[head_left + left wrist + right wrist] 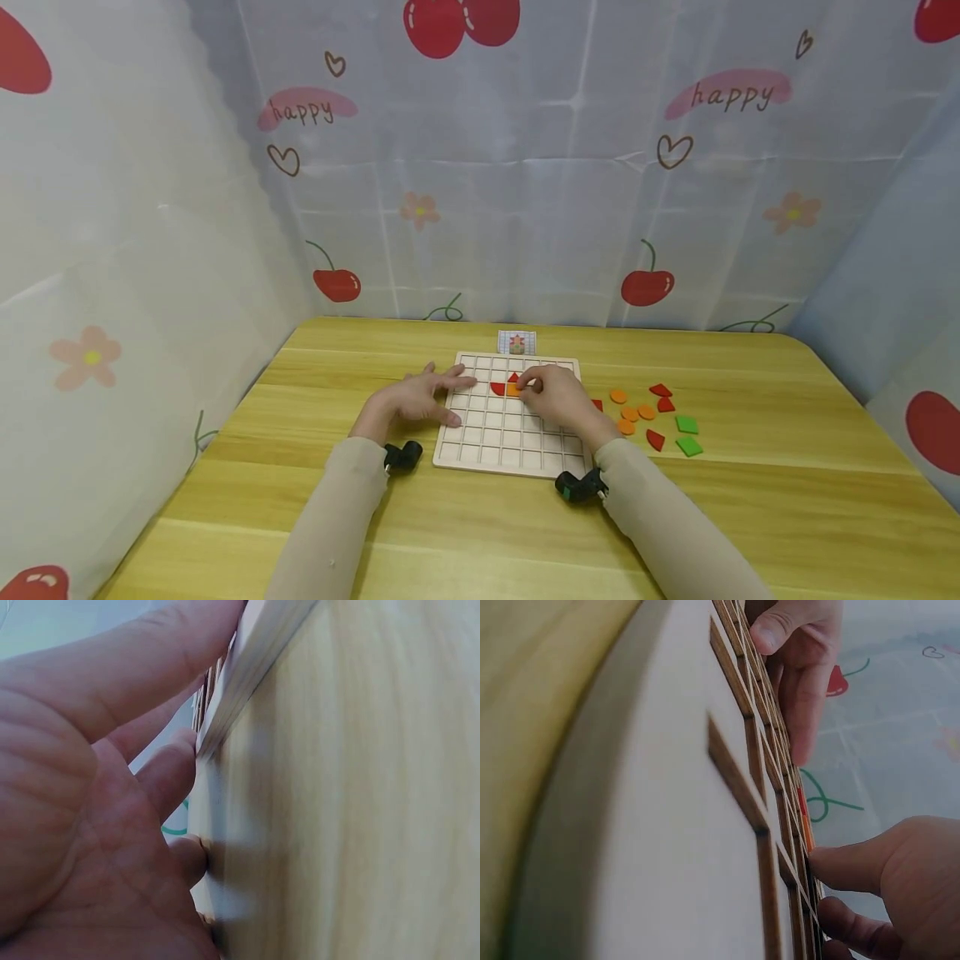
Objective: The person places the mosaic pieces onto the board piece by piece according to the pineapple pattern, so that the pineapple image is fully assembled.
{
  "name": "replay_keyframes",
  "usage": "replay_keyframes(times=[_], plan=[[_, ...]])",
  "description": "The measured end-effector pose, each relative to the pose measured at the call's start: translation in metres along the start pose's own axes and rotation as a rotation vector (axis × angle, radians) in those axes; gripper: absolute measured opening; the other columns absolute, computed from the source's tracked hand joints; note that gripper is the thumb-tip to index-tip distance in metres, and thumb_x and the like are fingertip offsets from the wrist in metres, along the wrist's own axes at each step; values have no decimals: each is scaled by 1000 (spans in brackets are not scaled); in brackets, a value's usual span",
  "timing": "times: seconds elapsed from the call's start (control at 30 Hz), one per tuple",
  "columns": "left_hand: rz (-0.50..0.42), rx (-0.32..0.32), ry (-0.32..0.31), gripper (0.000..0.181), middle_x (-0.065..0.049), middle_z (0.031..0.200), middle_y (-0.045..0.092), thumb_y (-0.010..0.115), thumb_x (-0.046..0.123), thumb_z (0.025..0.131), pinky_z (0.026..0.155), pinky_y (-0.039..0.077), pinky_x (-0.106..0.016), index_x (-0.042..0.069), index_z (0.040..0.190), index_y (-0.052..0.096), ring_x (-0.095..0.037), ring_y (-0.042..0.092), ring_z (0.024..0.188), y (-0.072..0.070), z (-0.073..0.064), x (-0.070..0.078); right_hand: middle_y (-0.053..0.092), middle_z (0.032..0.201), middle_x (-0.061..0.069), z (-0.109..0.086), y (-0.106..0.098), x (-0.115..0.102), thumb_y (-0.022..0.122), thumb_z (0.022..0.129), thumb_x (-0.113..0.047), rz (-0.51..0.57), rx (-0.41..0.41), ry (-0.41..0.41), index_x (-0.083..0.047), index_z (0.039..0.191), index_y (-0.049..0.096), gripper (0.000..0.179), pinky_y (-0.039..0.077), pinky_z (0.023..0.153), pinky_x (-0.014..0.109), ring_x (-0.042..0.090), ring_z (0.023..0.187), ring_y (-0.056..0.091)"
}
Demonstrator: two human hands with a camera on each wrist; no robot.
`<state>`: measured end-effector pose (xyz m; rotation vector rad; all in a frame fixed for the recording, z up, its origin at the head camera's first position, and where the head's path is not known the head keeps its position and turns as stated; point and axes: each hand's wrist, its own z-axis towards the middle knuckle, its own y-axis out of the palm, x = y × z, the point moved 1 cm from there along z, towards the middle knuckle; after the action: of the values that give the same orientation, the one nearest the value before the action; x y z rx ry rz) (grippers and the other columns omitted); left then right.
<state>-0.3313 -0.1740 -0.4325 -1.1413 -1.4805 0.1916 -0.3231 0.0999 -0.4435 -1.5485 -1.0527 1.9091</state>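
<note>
A pale wooden grid board (472, 456) lies on the table. My left hand (415, 397) rests on its left edge, fingers spread, with thumb and fingertips touching the board. Over the board's upper middle, my right hand (558, 397) has its fingers curled, thumb and index finger pinching at an orange piece (512, 390) set in the grid. The fingers partly hide its shape. Beside it sits a red quarter-round piece (497, 388), and a red triangular piece (513, 377) is just above. In the right wrist view, the right thumb (847, 866) reaches the grid near the orange edge.
Right of the board lie several orange discs (647, 412), several red quarter-round pieces (655, 440) and two green squares (688, 447). Another red piece (597, 405) shows by the right wrist. A small printed card (517, 342) lies behind the board. A patterned curtain (480, 242) hangs behind the table.
</note>
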Motion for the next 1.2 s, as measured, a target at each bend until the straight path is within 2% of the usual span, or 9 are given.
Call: replay_keyframes(times=[0.17, 0.4, 0.5, 0.6, 0.77, 1.03, 1.2], plan=[[-5, -1, -4, 74, 15, 173, 15, 84, 33, 85, 118, -11, -76, 44, 150, 51, -33, -17, 160, 0, 1, 0, 68, 89, 1, -1, -3, 0, 70, 97, -21, 11, -9, -10, -19, 106, 77, 12, 47, 73, 32, 18, 79, 56], [-7, -3, -18, 74, 16, 172, 14, 83, 33, 86, 118, -10, -78, 45, 150, 50, -33, -17, 160, 1, 1, -1, 65, 88, 6, -1, -17, 1, 67, 100, -21, 131, -41, -8, -16, 120, 76, 22, 41, 59, 28, 17, 63, 49], [-20, -1, -16, 74, 16, 173, 14, 84, 31, 86, 118, -10, -77, 45, 150, 51, -33, -17, 160, 1, 0, -1, 68, 96, 8, -3, -31, 2, 67, 100, -22, 121, -24, -11, -14, 123, 75, 25, 43, 60, 27, 18, 70, 54], [-29, 5, -13, 74, 15, 173, 14, 84, 30, 85, 119, -11, -76, 43, 151, 51, -33, -17, 160, 1, -1, -1, 69, 104, 10, -5, -50, 6, 66, 101, -24, 100, -9, 8, -13, 122, 75, 26, 46, 66, 29, 22, 86, 58], [-31, 5, -4, 74, 13, 173, 15, 84, 29, 85, 118, -11, -76, 41, 151, 51, -33, -18, 160, 0, -1, 1, 66, 115, 13, -12, -81, 26, 64, 102, -28, 101, -14, 58, -12, 126, 72, 30, 49, 72, 31, 28, 100, 57], [-21, 10, -3, 74, 13, 173, 16, 84, 30, 85, 119, -10, -76, 41, 151, 52, -34, -16, 160, 0, -1, 1, 64, 119, 18, -31, -122, 67, 63, 103, -26, 64, 23, 74, -9, 131, 68, 33, 50, 73, 31, 30, 99, 60], [-19, 9, -4, 74, 14, 173, 15, 84, 29, 85, 120, -11, -75, 42, 151, 51, -34, -17, 160, 1, 0, 0, 63, 119, 21, -40, -138, 89, 63, 102, -27, 5, 14, 149, -3, 133, 63, 39, 51, 76, 33, 31, 97, 59]])
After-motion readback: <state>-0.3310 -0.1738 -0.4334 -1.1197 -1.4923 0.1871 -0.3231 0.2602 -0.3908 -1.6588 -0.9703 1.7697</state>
